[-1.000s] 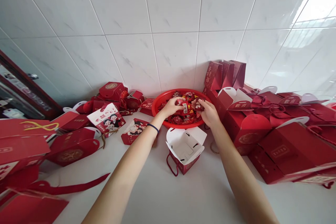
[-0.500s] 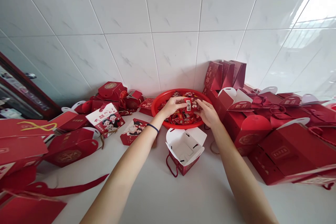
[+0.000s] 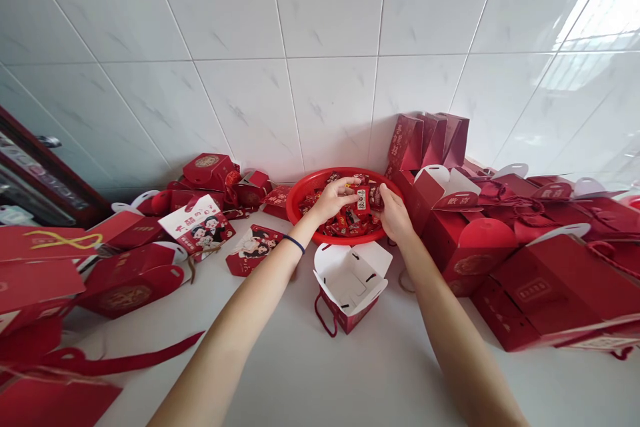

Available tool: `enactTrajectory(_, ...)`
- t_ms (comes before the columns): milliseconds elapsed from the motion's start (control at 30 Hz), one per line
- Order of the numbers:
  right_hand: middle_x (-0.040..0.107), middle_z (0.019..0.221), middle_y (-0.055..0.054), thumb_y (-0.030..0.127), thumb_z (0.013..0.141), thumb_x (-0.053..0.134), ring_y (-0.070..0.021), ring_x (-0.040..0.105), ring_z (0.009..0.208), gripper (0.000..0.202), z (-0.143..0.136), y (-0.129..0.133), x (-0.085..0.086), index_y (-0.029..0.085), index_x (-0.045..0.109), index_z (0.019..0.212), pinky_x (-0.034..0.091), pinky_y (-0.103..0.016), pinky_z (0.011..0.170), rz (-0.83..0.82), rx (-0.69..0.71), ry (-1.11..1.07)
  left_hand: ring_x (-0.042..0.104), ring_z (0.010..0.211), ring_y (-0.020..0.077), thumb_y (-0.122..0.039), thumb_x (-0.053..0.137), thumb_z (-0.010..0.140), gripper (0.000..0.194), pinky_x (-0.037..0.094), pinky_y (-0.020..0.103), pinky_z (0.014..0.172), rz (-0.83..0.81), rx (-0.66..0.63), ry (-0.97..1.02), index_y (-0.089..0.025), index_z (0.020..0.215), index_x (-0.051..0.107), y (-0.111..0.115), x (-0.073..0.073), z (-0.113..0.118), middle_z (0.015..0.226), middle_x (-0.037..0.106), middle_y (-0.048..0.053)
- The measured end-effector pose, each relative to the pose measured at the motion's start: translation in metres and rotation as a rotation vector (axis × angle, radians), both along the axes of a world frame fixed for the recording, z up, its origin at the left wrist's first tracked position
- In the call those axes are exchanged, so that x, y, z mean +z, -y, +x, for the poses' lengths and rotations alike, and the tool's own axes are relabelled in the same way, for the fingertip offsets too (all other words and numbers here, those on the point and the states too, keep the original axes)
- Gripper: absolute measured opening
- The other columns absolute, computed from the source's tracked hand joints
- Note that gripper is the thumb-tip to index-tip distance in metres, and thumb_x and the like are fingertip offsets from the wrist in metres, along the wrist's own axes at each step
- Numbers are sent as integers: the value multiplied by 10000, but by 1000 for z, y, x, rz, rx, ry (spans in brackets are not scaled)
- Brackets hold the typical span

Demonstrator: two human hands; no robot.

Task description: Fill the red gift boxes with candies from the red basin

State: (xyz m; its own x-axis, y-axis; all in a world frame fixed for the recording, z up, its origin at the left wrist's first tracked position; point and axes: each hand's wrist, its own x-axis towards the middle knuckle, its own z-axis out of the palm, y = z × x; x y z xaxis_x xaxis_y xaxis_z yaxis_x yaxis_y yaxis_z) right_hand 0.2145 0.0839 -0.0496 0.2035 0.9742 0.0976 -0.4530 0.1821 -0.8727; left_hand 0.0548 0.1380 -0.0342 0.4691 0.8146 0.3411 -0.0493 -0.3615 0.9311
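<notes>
Over the red plastic basket (image 3: 359, 239), my left hand (image 3: 334, 199) is closed in a pinch on a small wrapped candy (image 3: 362, 198) with a white label. On the other side, my right hand (image 3: 394, 212) closes its fingers on a dark red wrapped candy (image 3: 375, 196), close beside the labelled one. Many red wrapped candies (image 3: 345, 221) lie in the basket beneath both hands. Between my forearms stands an open red gift box (image 3: 350, 277), white inside, its flaps spread and a red cord handle hanging at its left.
Red gift boxes (image 3: 555, 287) crowd the right side, with tall red paper bags (image 3: 425, 140) behind against the tiled wall. More boxes (image 3: 135, 280) pile up at left, near a printed card box (image 3: 255, 250) and a red ribbon (image 3: 150, 353) on the white tabletop.
The labelled candy has turned and shifted slightly right between my hands. My right fingers have drawn in around the dark red candy. The open box stays in place.
</notes>
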Motion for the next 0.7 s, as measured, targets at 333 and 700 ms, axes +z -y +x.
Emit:
enactTrajectory(333, 784, 942, -7, 323, 611, 853, -217, 707, 964, 332, 6, 1, -1, 237, 766, 920, 559, -343, 869, 58, 29, 84, 680, 1087, 275, -308, 786, 731, 268, 496, 419, 1003, 111, 69, -44, -158, 953, 784, 1, -3, 0, 1091, 773, 108)
enactTrajectory(700, 699, 753, 43, 343, 654, 852, -153, 670, 747, 262, 9, 0, -5, 234, 645, 771, 579, -307, 723, 115, -28, -4, 675, 1144, 226, -180, 528, 901, 464, 540, 333, 948, 179, 111, -392, -159, 1359, 603, 4, -1, -1, 1248, 720, 120)
